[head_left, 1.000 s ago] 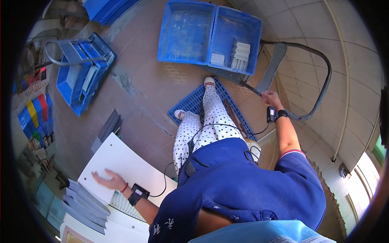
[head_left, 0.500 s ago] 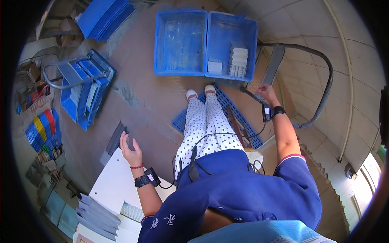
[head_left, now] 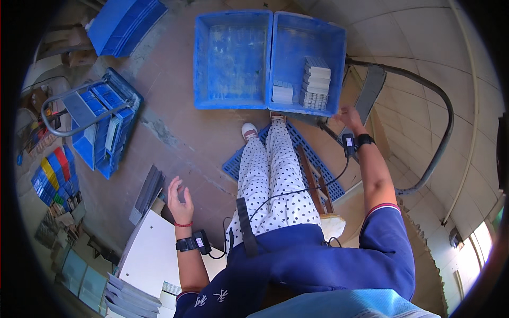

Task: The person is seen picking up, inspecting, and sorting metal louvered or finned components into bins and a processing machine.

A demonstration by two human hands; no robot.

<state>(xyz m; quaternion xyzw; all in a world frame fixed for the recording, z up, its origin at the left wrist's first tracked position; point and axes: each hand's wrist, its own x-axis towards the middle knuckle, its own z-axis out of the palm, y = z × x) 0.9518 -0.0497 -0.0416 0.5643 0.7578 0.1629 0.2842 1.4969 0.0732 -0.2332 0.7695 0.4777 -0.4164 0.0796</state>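
Note:
My left hand point(head_left: 181, 201) is held in the air beside the white tabletop, its fingers loosely bent and apart with nothing in them. Further forward, my right hand point(head_left: 350, 117) hovers by the near right corner of the right-hand blue crate point(head_left: 342, 58), fingers apart and no object seen in them; I cannot tell whether it touches the rim. Inside that crate stand a tall stack of pale grey-white ribbed pieces point(head_left: 317, 79) and a shorter white stack point(head_left: 282, 94). A second blue crate point(head_left: 199, 63) adjoins it on the left, with pale scuffs on its bottom.
A trolley with a curved dark handle point(head_left: 449, 114) stands to the right by the tiled wall. Below my feet is a blue slatted pallet point(head_left: 307, 146). The white table point(head_left: 148, 254) holds grey sheets point(head_left: 130, 297) at left. Another trolley point(head_left: 108, 114) carries blue crates further left.
I have come closer to the crates, which now look larger and nearer. One foot has moved forward, partly under the crate edge. My right hand is now nearer the crate's corner.

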